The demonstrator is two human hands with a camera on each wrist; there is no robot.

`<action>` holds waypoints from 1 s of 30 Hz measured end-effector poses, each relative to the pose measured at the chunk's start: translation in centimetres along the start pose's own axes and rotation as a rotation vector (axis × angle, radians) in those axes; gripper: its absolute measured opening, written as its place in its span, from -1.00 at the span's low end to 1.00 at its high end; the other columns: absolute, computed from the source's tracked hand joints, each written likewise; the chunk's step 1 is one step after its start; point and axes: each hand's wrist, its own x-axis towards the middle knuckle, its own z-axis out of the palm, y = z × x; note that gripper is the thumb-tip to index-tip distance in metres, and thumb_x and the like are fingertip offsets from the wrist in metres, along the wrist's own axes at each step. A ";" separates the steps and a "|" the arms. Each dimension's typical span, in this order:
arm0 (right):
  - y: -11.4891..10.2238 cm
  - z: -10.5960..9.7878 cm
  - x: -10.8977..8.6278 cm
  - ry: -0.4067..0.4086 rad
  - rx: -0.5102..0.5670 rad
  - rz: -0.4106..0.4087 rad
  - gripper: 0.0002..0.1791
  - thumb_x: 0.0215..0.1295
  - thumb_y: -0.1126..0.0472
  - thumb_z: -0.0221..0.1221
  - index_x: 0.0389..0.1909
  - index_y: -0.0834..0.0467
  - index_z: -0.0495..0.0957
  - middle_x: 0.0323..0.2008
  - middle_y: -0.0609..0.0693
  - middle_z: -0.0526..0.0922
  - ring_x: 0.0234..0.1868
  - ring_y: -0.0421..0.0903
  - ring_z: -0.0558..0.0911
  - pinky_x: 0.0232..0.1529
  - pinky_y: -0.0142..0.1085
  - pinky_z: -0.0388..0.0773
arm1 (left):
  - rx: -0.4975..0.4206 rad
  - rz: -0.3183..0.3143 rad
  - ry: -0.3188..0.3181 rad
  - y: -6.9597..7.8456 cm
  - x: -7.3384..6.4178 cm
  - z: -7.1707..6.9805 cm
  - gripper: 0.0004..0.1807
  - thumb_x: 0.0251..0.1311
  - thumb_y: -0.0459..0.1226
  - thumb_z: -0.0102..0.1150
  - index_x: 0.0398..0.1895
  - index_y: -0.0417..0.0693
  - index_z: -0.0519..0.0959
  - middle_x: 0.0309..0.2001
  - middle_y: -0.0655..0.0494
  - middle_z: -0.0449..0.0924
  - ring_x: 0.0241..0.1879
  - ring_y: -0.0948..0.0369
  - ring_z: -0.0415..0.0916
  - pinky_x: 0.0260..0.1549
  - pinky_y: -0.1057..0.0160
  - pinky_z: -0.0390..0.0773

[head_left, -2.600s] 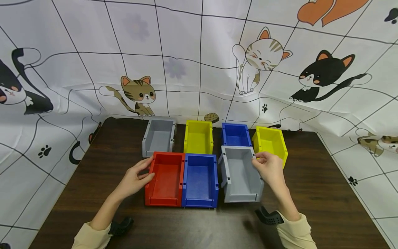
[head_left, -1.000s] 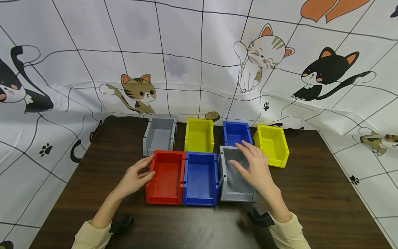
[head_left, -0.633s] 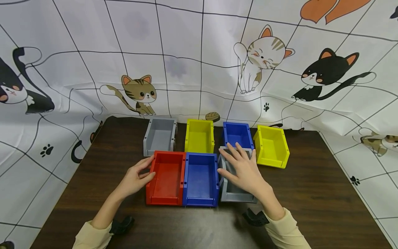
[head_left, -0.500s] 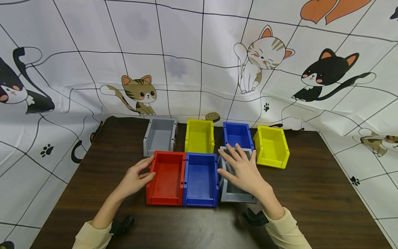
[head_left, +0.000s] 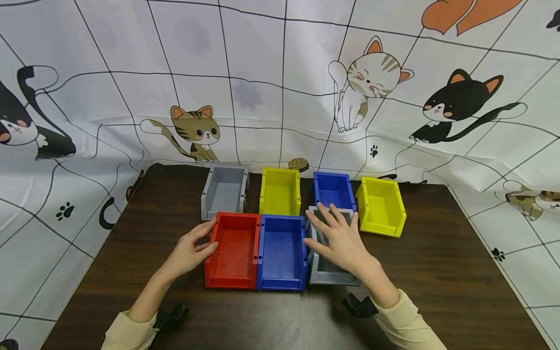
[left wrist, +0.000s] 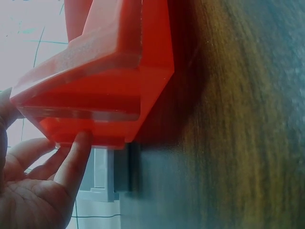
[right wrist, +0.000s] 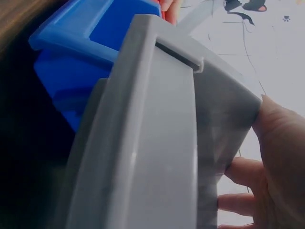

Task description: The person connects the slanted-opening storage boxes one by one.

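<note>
My left hand (head_left: 187, 251) rests at the left side of a red bin (head_left: 234, 253), its fingers touching the outer wall; the left wrist view shows one fingertip against the red plastic. Right beside the red bin stands a blue bin (head_left: 282, 253). A grey bin (head_left: 334, 279) follows on its right, close to the blue one and slightly tilted in the right wrist view. Over it spreads my right hand (head_left: 343, 245), fingers apart and fairly straight, hiding much of the inside. In the right wrist view its thumb and fingers (right wrist: 243, 171) touch the grey wall.
Behind the front row stand another grey bin (head_left: 224, 189), a yellow bin (head_left: 280, 192), a smaller blue bin (head_left: 334, 187) and a second yellow bin (head_left: 382, 204). The brown table (head_left: 455, 272) ends at a cat-printed sheet (head_left: 262, 97).
My right hand has let go of the grey bin's right wall and moved left over the bin. The grey bin has shifted slightly left toward the blue one. The left hand stays put.
</note>
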 end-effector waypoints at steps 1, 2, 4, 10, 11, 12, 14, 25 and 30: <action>0.0 0.0 0.0 0.006 -0.011 -0.004 -0.28 0.23 -0.23 0.09 0.37 -0.04 0.25 0.39 0.08 0.17 0.37 0.18 0.12 0.11 0.52 -0.18 | 0.000 -0.001 0.000 0.0 0.0 0.0 -0.32 0.11 -0.53 0.16 0.32 -0.42 0.18 0.26 -0.38 0.21 0.18 -0.26 0.27 -0.10 -0.01 0.51; 0.0 0.1 0.0 0.011 -0.021 -0.008 -0.28 0.22 -0.23 0.09 0.37 -0.04 0.25 0.39 0.09 0.18 0.37 0.18 0.13 0.11 0.52 -0.16 | 0.000 -0.002 0.000 -0.1 0.0 0.0 -0.32 0.11 -0.53 0.16 0.33 -0.42 0.18 0.26 -0.38 0.21 0.18 -0.26 0.27 -0.10 -0.01 0.51; -0.1 0.2 0.0 0.017 -0.033 -0.012 -0.27 0.21 -0.24 0.10 0.37 -0.04 0.26 0.39 0.09 0.18 0.37 0.19 0.14 0.10 0.52 -0.14 | 0.000 -0.004 0.000 -0.1 0.0 0.0 -0.32 0.12 -0.53 0.16 0.33 -0.41 0.18 0.26 -0.38 0.21 0.18 -0.26 0.27 -0.10 -0.01 0.51; -0.1 0.7 0.1 0.032 -0.060 -0.015 -0.27 0.20 -0.22 0.12 0.36 -0.03 0.27 0.38 0.09 0.20 0.36 0.19 0.15 0.10 0.51 -0.08 | 0.000 -0.007 0.003 -0.2 -0.1 -0.1 -0.32 0.12 -0.52 0.17 0.33 -0.40 0.18 0.26 -0.37 0.22 0.17 -0.27 0.27 -0.10 0.00 0.51; -0.1 0.7 0.1 0.035 -0.063 -0.016 -0.27 0.19 -0.22 0.12 0.36 -0.03 0.28 0.37 0.10 0.21 0.36 0.19 0.15 0.10 0.51 -0.07 | -0.001 -0.006 0.004 -0.2 -0.1 -0.1 -0.33 0.12 -0.52 0.17 0.33 -0.40 0.18 0.26 -0.38 0.22 0.17 -0.27 0.27 -0.10 0.00 0.51; -0.1 0.8 0.1 0.036 -0.067 -0.017 -0.27 0.19 -0.22 0.13 0.35 -0.04 0.28 0.37 0.10 0.22 0.36 0.19 0.16 0.10 0.51 -0.07 | -0.001 -0.004 0.005 -0.2 -0.1 -0.1 -0.33 0.12 -0.52 0.17 0.33 -0.40 0.19 0.26 -0.38 0.22 0.17 -0.27 0.27 -0.11 0.00 0.52; -0.2 0.9 0.1 0.039 -0.079 -0.020 -0.27 0.19 -0.23 0.13 0.35 -0.04 0.29 0.36 0.11 0.23 0.36 0.19 0.17 0.11 0.50 -0.06 | -0.002 -0.002 0.006 -0.2 -0.1 -0.1 -0.33 0.12 -0.53 0.16 0.33 -0.41 0.18 0.26 -0.38 0.21 0.17 -0.26 0.27 -0.10 0.00 0.52; 0.0 1.9 -0.1 0.068 -0.127 -0.036 -0.27 0.17 -0.24 0.13 0.35 -0.06 0.29 0.35 0.10 0.26 0.34 0.19 0.20 0.12 0.48 -0.01 | -0.008 0.005 0.015 -0.3 -0.1 0.0 -0.33 0.11 -0.54 0.16 0.32 -0.42 0.19 0.26 -0.39 0.22 0.16 -0.24 0.28 -0.11 0.02 0.53; -0.1 2.1 -0.3 0.086 -0.125 -0.030 -0.27 0.17 -0.23 0.14 0.34 -0.05 0.30 0.34 0.10 0.27 0.33 0.19 0.21 0.12 0.48 -0.01 | -0.017 0.003 0.012 -0.3 -0.1 0.1 -0.33 0.12 -0.53 0.16 0.32 -0.41 0.18 0.26 -0.38 0.22 0.17 -0.24 0.28 -0.11 0.01 0.53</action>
